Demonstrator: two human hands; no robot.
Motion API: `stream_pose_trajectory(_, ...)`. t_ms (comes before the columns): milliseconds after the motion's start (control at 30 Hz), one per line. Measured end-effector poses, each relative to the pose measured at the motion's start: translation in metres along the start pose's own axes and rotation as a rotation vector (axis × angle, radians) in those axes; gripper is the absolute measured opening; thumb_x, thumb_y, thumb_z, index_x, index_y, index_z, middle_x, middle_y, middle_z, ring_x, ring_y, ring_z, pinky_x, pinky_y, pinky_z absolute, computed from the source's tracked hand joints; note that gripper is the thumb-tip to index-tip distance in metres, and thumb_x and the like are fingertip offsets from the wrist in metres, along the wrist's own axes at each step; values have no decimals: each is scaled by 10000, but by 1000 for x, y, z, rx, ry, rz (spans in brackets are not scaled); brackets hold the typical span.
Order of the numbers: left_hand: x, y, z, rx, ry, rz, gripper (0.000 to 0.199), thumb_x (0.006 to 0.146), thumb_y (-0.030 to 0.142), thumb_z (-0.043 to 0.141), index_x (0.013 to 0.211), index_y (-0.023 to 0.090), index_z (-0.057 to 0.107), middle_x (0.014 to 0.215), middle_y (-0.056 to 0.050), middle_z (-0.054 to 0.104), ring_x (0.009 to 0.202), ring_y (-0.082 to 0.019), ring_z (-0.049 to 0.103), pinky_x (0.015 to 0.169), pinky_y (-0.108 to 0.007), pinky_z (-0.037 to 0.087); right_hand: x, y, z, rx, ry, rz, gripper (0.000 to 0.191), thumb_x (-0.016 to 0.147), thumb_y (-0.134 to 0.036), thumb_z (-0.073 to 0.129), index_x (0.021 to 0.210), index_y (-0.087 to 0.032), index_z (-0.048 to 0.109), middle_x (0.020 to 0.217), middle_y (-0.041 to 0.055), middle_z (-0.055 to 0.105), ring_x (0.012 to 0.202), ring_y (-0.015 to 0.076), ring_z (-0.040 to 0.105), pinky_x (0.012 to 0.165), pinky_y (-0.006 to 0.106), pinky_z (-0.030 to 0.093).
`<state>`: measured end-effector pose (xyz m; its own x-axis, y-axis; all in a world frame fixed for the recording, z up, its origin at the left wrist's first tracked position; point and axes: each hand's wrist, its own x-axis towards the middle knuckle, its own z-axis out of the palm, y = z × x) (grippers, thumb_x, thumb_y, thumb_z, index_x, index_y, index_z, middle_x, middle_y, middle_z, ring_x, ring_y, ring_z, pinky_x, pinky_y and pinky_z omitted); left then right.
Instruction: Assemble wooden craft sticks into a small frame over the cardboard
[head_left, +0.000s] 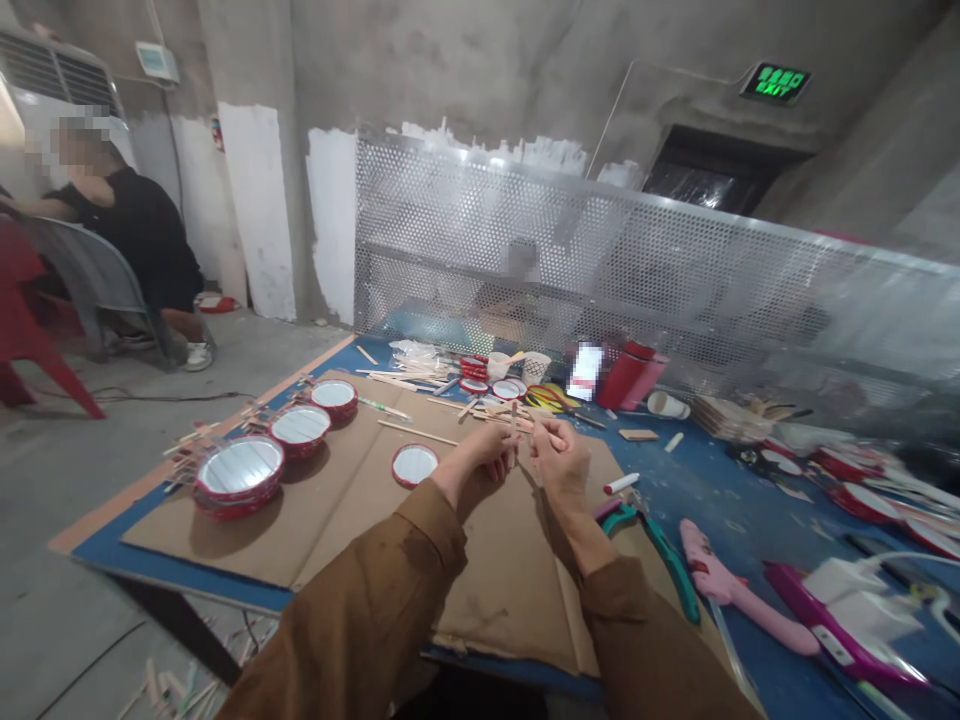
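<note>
Brown sleeves (375,590) reach over the cardboard (337,500). The left hand (489,452) pinches a thin wooden stick (514,413), upright in its fingertips; the right hand (561,458) is curled close beside it, though I can't tell what it grips. Beyond the left hand stand two pale cups (498,367), their insides too small to make out from here. Left of that hand lies a round red-rimmed disc (415,465); beyond the right, a red bottle (627,376).

Ahead of me, a perforated metal screen (450,220) rises behind a red bottle (624,378); above, at right, glows a green exit sign (776,83). To my left, a person in black (142,225) sits on a grey plastic chair (71,265).
</note>
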<state>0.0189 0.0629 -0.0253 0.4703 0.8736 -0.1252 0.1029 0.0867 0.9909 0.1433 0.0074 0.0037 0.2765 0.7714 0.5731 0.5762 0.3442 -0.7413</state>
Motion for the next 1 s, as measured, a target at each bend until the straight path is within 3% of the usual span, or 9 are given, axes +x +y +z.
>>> stream_pose_trajectory(200,4,4,2,148,22,-33,316,962,294,521,700,148,621,425,-19,478,373,-104,430,405,-201,302,1,0,-1,46,-54,25,366,828,-562,544,819,-215,661,618,19,671,626,209,660,643,312,526)
stream_pose_trajectory(333,2,8,2,182,35,22,284,958,337,560,762,149,645,439,-9,483,396,-101,454,424,-188,328,0,0,1,73,-86,34,384,836,-574,544,831,-208,661,633,24,680,628,205,658,629,308,526)
stream_pose_trajectory(600,-7,12,2,232,17,-18,341,999,323,486,712,157,565,463,10,508,337,-87,454,390,-184,321,-1,-3,1,105,-120,55,388,819,-581,551,840,-209,660,648,27,691,592,198,645,598,302,515)
stream_pose_trajectory(833,-15,15,-2,205,2,-14,261,1009,311,475,813,162,561,485,25,533,362,-90,499,413,-168,341,3,6,-2,12,-23,91,457,827,-654,552,847,-213,669,697,62,739,669,231,692,635,321,537)
stream_pose_trajectory(1000,-10,11,-4,199,-28,-21,333,1003,350,499,737,163,569,469,-4,535,382,-88,491,412,-166,321,3,2,-6,52,-5,37,450,819,-648,553,829,-211,662,708,63,734,670,225,692,634,313,532)
